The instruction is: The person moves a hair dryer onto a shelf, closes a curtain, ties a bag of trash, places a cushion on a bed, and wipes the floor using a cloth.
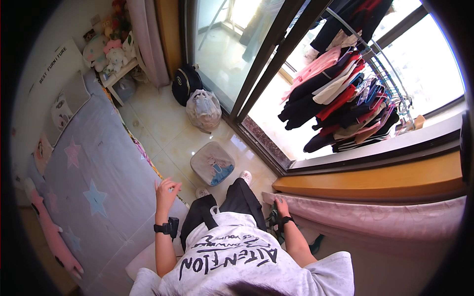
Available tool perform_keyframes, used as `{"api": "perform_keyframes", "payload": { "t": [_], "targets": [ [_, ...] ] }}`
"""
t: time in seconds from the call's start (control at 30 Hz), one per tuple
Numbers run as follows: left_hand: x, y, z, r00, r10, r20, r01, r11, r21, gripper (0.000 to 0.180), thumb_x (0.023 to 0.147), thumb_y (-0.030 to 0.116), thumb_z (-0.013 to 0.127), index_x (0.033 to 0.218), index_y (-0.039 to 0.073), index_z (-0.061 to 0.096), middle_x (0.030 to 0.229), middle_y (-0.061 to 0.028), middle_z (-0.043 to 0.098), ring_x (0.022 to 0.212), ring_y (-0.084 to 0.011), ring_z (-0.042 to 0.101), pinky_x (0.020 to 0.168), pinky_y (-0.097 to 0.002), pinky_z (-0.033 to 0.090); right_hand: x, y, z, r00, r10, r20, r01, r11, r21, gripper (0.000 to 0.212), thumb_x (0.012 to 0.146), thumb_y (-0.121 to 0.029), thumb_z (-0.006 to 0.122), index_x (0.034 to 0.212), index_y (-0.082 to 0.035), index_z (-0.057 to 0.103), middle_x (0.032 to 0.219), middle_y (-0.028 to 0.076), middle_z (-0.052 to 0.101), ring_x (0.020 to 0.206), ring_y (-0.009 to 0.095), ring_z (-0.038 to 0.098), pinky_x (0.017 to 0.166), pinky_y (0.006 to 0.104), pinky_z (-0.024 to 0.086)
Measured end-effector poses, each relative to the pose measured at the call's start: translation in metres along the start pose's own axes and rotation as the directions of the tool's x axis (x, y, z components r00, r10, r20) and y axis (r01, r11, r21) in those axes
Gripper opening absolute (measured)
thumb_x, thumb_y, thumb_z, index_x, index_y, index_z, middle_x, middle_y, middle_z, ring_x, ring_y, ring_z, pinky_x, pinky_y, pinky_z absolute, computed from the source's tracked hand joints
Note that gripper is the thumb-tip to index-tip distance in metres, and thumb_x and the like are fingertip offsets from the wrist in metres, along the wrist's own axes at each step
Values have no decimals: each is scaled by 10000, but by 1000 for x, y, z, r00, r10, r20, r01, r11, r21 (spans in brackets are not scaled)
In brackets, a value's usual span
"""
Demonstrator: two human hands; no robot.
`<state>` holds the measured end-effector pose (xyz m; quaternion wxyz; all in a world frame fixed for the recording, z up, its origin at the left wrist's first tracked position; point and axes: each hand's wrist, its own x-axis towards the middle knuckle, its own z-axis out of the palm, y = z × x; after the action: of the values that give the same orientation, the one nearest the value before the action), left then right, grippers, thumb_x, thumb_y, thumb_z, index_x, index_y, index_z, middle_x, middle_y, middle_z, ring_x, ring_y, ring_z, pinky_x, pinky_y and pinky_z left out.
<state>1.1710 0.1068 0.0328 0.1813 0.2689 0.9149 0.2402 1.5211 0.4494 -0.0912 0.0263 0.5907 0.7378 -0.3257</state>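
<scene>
My left hand (pixel 168 191) is raised at the edge of the bed (pixel 118 163), with its fingers loosely bent and apart and nothing visible in them. A black watch-like band sits on that wrist. My right hand (pixel 282 206) is low on the right, by the end of a pink curtain (pixel 335 212). Its fingers look stretched out against or beside the fabric, and I cannot tell whether they touch it. Beyond my feet, on the floor, stands a pale square bin (pixel 201 157) with blue and white contents.
A tied plastic bag (pixel 203 111) and a black backpack (pixel 186 84) stand by the sliding glass door (pixel 232 59). Past the open doorway, clothes (pixel 340 93) hang on a rack. Plush toys (pixel 111 54) crowd a small shelf at the bed's far end. A long pink plush (pixel 52 232) lies at left.
</scene>
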Motion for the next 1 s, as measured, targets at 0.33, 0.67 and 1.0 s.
{"api": "perform_keyframes", "payload": {
  "t": [0.33, 0.67, 1.0],
  "targets": [
    [24, 98, 24, 905, -9, -426, -123, 952, -280, 279, 704, 31, 499, 971, 103, 538, 874, -97, 552, 976, -189, 458, 818, -323, 339, 89, -84, -43, 873, -6, 488, -478, 193, 857, 315, 779, -320, 437, 910, -36, 471, 785, 120, 546, 729, 239, 531, 655, 336, 438],
    [109, 236, 95, 975, 102, 197, 52, 760, -648, 391, 728, 137, 536, 1101, 85, 434, 931, -129, 501, 847, -205, 499, 811, -319, 334, 163, -152, -90, 745, -209, 634, -659, -81, 748, 313, 803, -303, 391, 921, -24, 467, 914, 180, 526, 815, 267, 514, 759, 376, 412],
    [172, 336, 156, 984, 84, -154, -162, 778, -607, 549, 635, 148, 626, 1131, 140, 389, 1131, -135, 333, 1038, -281, 359, 875, -328, 301, 155, -263, -125, 461, -688, 560, -790, -31, 612, 453, 838, -395, 266, 1201, -125, 293, 1167, 81, 372, 1049, 211, 379, 889, 356, 303]
  ]
}}
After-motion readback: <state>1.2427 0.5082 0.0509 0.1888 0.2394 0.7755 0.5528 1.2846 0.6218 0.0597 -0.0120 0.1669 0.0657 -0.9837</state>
